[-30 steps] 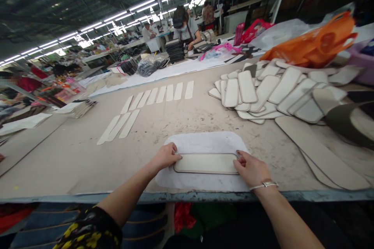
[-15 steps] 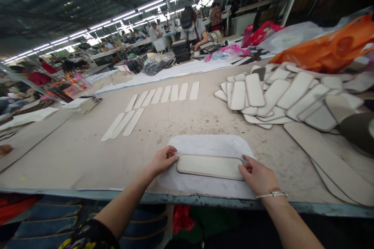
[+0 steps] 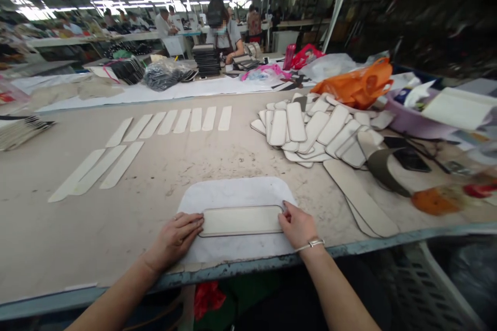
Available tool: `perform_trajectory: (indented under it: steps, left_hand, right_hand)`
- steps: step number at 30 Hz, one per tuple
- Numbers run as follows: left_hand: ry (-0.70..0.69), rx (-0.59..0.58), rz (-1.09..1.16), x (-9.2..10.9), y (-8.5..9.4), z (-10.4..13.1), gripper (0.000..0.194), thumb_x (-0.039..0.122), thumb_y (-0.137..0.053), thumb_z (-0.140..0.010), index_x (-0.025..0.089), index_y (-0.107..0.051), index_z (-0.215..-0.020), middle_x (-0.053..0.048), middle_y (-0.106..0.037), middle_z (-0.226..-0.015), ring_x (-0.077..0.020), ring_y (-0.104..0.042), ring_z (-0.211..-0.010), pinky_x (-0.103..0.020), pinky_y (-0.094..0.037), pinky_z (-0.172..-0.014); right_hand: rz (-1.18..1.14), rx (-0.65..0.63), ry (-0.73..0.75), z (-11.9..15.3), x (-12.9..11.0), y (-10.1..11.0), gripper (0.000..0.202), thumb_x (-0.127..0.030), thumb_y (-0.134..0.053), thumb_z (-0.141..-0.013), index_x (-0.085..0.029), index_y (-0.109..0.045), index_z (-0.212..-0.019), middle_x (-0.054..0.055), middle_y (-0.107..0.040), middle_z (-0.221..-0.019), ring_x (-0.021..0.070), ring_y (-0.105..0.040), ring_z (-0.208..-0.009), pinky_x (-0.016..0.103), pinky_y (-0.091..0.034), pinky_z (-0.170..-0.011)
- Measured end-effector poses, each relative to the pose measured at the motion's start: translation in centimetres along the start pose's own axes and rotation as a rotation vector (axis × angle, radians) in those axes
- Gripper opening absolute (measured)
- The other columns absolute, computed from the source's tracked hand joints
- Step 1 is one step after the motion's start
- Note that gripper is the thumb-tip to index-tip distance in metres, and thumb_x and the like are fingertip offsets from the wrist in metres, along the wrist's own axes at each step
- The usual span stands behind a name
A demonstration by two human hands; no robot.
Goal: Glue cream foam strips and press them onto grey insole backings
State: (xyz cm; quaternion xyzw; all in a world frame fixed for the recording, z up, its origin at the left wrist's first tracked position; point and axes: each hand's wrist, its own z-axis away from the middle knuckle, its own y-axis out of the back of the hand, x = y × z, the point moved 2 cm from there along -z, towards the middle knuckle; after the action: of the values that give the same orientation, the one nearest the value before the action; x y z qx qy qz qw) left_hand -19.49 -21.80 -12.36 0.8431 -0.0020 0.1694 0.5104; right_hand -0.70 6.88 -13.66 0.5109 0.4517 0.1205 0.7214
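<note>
A long cream panel (image 3: 243,220) with rounded corners and a dark edge lies flat on a white rounded sheet (image 3: 236,188) near the table's front edge. At its left end my left hand (image 3: 177,235) is closed, fingers pressed together with their tips on the panel's edge. My right hand (image 3: 300,225) pinches the opposite end between thumb and fingers; a bracelet circles that wrist. Beyond them, cream strips (image 3: 196,119) lie in a slanted row, with longer strips (image 3: 122,165) closer to me on the left. A heap of similar edged panels (image 3: 295,121) spreads to the right.
Larger beige pieces (image 3: 361,199) lie right of the sheet, beside a phone (image 3: 411,159) and a purple basin (image 3: 411,118). An orange bag (image 3: 355,85) sits behind the heap. Across the table a co-worker (image 3: 223,36) sits by a dark stack (image 3: 206,60). Layered pieces (image 3: 23,131) lie far left.
The view has turned right and levelled, bringing the basin and phone into sight. My left fingers have flattened over the panel's left end; my right hand keeps its pinch.
</note>
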Motion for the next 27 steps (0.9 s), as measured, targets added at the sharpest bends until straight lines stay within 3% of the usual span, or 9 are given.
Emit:
perform_trajectory:
  steps: [11,14,17,19,21,24,27]
  left_hand:
    - [0.030,-0.026,0.001,0.2,0.2,0.4,0.023,0.017,-0.054,-0.084,0.019,-0.064,-0.105,-0.008,-0.064,-0.104,-0.0168,-0.059,-0.087,-0.033,-0.050,-0.081]
    - [0.031,-0.028,-0.004,0.1,0.1,0.5,0.024,0.018,-0.053,-0.084,0.019,-0.064,-0.105,-0.008,-0.064,-0.104,-0.0172,-0.059,-0.087,-0.032,-0.050,-0.080]
    - [0.014,-0.033,-0.018,0.0,0.0,0.7,0.024,0.017,-0.051,-0.085,0.020,-0.064,-0.105,-0.009,-0.064,-0.105,-0.0181,-0.059,-0.089,-0.034,-0.049,-0.082]
    - [0.012,-0.041,-0.024,-0.1,0.0,0.8,0.024,0.018,-0.051,-0.085,0.021,-0.065,-0.105,-0.009,-0.063,-0.107,-0.0185,-0.058,-0.091,-0.035,-0.049,-0.083]
    - [0.019,-0.046,-0.028,-0.1,0.0,0.8,0.023,0.018,-0.051,-0.085,0.020,-0.065,-0.103,-0.009,-0.061,-0.111,-0.0188,-0.058,-0.092,-0.036,-0.049,-0.084]
    - [0.002,-0.038,-0.018,0.1,0.1,0.6,0.022,0.017,-0.051,-0.085,0.019,-0.065,-0.102,-0.009,-0.061,-0.112,-0.0192,-0.058,-0.093,-0.037,-0.049,-0.084]
    - [-0.013,-0.011,0.010,0.3,0.2,0.4,0.025,0.017,-0.050,-0.085,0.018,-0.063,-0.106,-0.010,-0.064,-0.107,-0.0189,-0.059,-0.091,-0.036,-0.050,-0.083]
  right_hand:
    - [-0.050,-0.010,-0.033,0.3,-0.4,0.4,0.042,-0.032,-0.043,-0.079,-0.015,-0.055,-0.115,0.001,-0.066,-0.077,0.0155,-0.060,-0.072,0.029,-0.045,-0.071]
    - [0.037,0.070,-0.080,0.6,0.0,1.4,0.048,-0.042,-0.048,-0.078,-0.014,-0.054,-0.117,0.004,-0.064,-0.080,0.0181,-0.060,-0.074,0.032,-0.046,-0.071]
    - [0.122,0.228,-0.101,1.2,0.1,2.6,0.054,-0.050,-0.049,-0.078,-0.012,-0.053,-0.117,0.009,-0.063,-0.088,0.0202,-0.060,-0.075,0.034,-0.048,-0.068]
    - [0.099,0.286,0.016,1.9,-0.9,2.6,0.053,-0.048,-0.044,-0.083,-0.012,-0.050,-0.120,0.012,-0.063,-0.097,0.0211,-0.060,-0.082,0.035,-0.049,-0.072]
    - [0.072,0.243,0.230,3.0,-2.9,1.3,0.053,-0.044,-0.040,-0.086,-0.010,-0.043,-0.127,0.017,-0.058,-0.114,0.0236,-0.055,-0.103,0.037,-0.048,-0.085]
    - [0.090,0.015,0.517,4.8,-6.5,-2.0,0.063,-0.043,-0.042,-0.085,-0.009,-0.030,-0.137,0.016,-0.037,-0.140,0.0261,-0.031,-0.130,0.043,-0.033,-0.105]
    - [0.117,-0.156,0.591,5.6,-8.7,-4.5,0.077,-0.052,-0.046,-0.081,-0.011,-0.019,-0.141,0.012,-0.019,-0.149,0.0266,-0.013,-0.137,0.046,-0.018,-0.111]
